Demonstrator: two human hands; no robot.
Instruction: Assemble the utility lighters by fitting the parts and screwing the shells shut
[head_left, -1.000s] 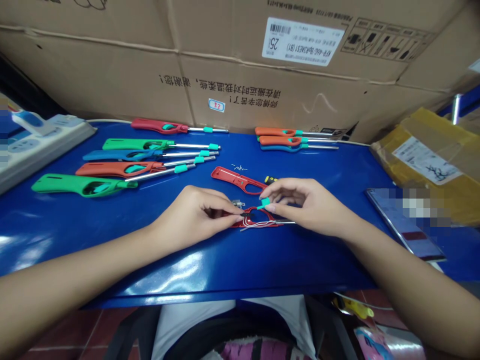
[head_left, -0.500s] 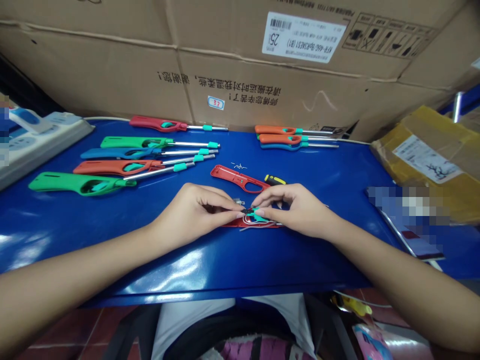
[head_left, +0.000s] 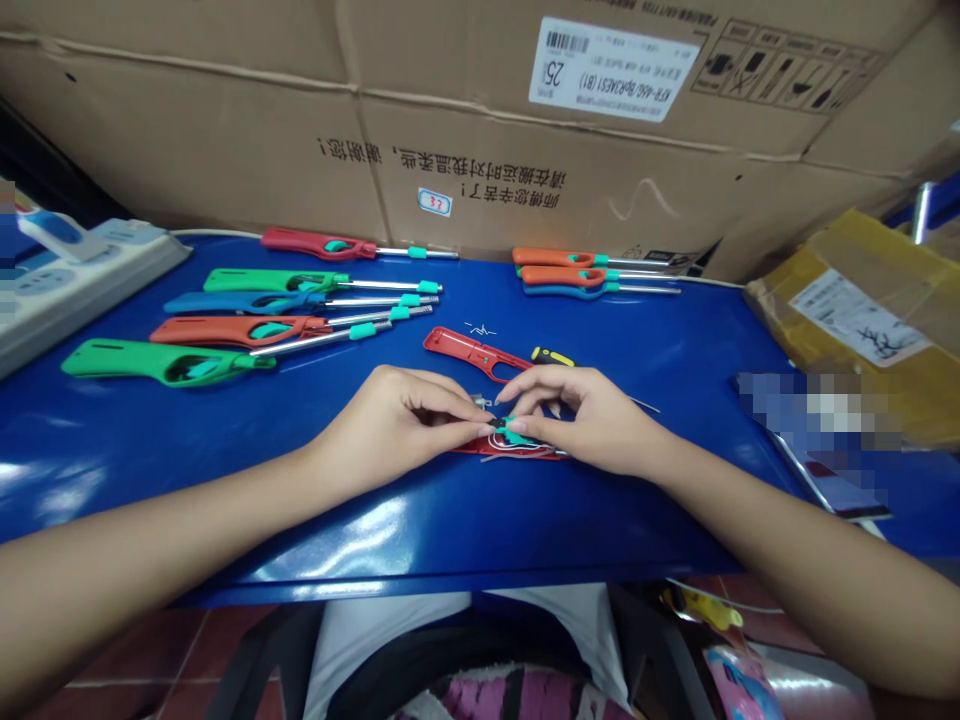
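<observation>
My left hand [head_left: 420, 415] pinches a small black part [head_left: 497, 424] between thumb and fingertips. Meeting it from the other side, my right hand [head_left: 581, 410] has its thumb and fingers closed on a teal trigger [head_left: 514, 434]. Thin white wires loop below these parts. Under my fingers lies a red lighter shell half [head_left: 474, 447], mostly covered by the hands. The other red shell half [head_left: 469, 350] rests just beyond, hollow side up. A yellow and black screwdriver [head_left: 553, 356] lies behind my right hand, its shaft largely hidden.
Several long-necked lighters [head_left: 247, 302] lie at the left, more [head_left: 566, 275] at the back right. Small pins [head_left: 480, 329] sit behind the red shell. A cardboard box [head_left: 262, 120] walls off the back. A power strip [head_left: 82, 270] stands left; a taped parcel [head_left: 862, 310] and phone [head_left: 825, 450] lie right.
The view has shifted very slightly. My right index finger has lifted a little off the parts; both hands stay at the same spot.
</observation>
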